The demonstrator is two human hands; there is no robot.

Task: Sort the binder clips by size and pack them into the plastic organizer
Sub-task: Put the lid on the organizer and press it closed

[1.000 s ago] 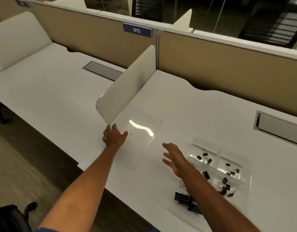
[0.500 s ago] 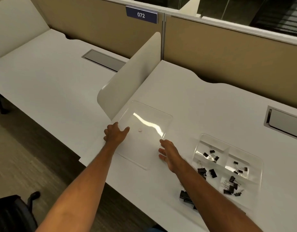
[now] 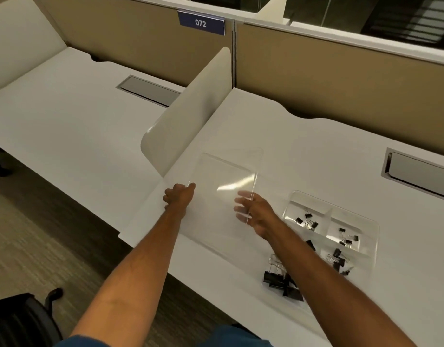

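Note:
A clear plastic lid (image 3: 223,176) is lifted off the white desk, tilted, between both hands. My left hand (image 3: 178,196) grips its left edge. My right hand (image 3: 253,211) holds its right edge, fingers seen through the plastic. To the right lies the clear plastic organizer (image 3: 366,221) with compartments holding small black binder clips (image 3: 308,220). A heap of large black binder clips (image 3: 281,281) sits in its near part, partly hidden by my right forearm.
A low white divider panel (image 3: 191,116) stands just left of the lid, between two desks. Tan partition walls run along the back. Grey cable hatches (image 3: 421,176) are set into each desk. A dark chair (image 3: 20,321) stands at the lower left.
My right hand reached left and took the lid's right edge. Both hands raised the lid off the desk and tilted it.

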